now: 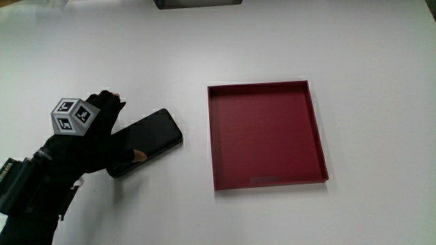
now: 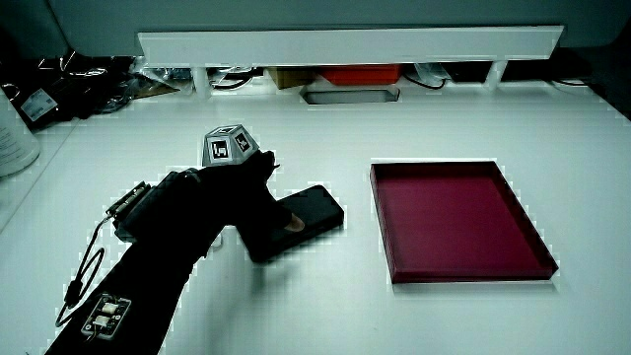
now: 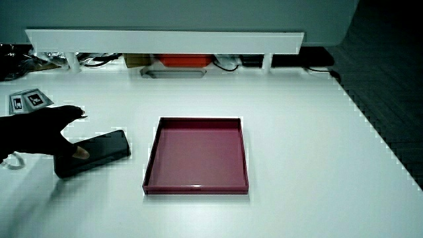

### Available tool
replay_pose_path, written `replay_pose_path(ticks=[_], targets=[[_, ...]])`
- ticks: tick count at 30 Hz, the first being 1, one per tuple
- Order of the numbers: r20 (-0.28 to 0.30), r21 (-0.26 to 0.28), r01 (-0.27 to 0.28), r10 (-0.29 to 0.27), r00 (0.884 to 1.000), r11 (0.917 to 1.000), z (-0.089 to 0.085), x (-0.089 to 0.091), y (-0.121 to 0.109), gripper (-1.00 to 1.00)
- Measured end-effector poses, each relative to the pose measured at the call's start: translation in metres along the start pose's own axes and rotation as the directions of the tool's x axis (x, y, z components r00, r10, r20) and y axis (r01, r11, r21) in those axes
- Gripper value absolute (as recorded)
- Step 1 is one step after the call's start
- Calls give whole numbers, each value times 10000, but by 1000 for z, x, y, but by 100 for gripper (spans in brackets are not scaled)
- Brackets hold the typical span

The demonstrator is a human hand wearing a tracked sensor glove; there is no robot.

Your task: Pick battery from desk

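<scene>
Lying flat on the white tabletop, the battery is a black slab beside a red tray. From above, the hand covers its near end, grip closed on it, thumb on top. In both side views the hand clasps the battery beside the tray.
</scene>
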Motion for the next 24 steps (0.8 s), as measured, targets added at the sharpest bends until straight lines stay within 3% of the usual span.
replay_pose_path(ticks=[3,4,7,8,9,13,17,21,24], targets=[[263,0,54,-54,9996,10000,-14,-7,12,0],[430,-234,-176,186,9989,9996,-16,-5,13,0],[318,-304,-92,102,9994,9995,-26,-6,21,0],[349,-554,-225,244,9991,9982,-29,-6,22,0],[181,-517,-231,240,9995,9984,-29,-3,22,0],[584,-745,-245,289,9979,9969,-34,-3,26,0],[322,-775,-122,147,9994,9969,-35,4,24,0],[233,-423,152,-142,9996,9990,-39,6,22,0],[344,-84,416,-413,9986,9991,-42,9,22,17]])
